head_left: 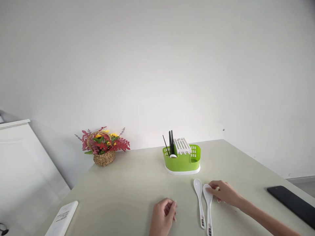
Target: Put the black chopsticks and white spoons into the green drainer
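Note:
Two white spoons with printed handle ends lie side by side on the table [128, 190], bowls pointing away from me. My right hand [223, 192] pinches the bowl edge of the right-hand spoon [208, 200], its thumb over the bowl. Close to its left rests the other spoon [197, 188], untouched. My left hand [163, 214] is at the near side of the table with fingers curled in, and nothing shows in it. Beyond the spoons stands a green cutlery basket [180, 164] on a white base, with black chopsticks [171, 142] upright in its left part and a white slotted rack [182, 145] on top.
A wicker basket [104, 159] of artificial flowers stands at the back left near the wall. A white flat box-like object [62, 218] lies at the front left, and a black flat object [292, 203] at the right. A white cabinet [27, 173] stands left of the table.

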